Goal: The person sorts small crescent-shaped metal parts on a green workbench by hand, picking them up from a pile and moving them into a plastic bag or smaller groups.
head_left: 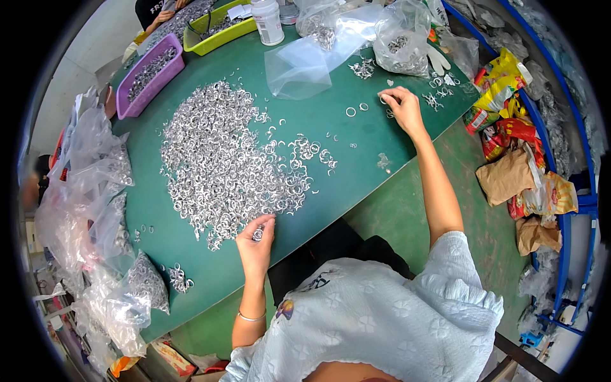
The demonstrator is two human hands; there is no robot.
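A wide pile of small silvery metal rings [213, 146], some looking like open crescents, spreads over the green table. At the pile's near edge my left hand [254, 249] is closed, with a few small metal rings [258, 234] between thumb and fingers. To the right, my right hand [405, 111] reaches over the table with its fingertips pinched on a metal ring [383, 99]. Two loose larger rings [351, 112] lie just left of that hand. Another ring shows partly beneath its fingers. A looser scatter of metal pieces [305, 149] trails off the pile's right side.
Along the far side stand a purple basket [150, 76], a yellow-green basket [219, 28] and a white tub [267, 24]. Clear plastic bags [402, 44] hold metal parts. More bags [89, 191] line the left edge. Another person's hand [164, 17] shows far left. A blue rack [566, 210] stands right.
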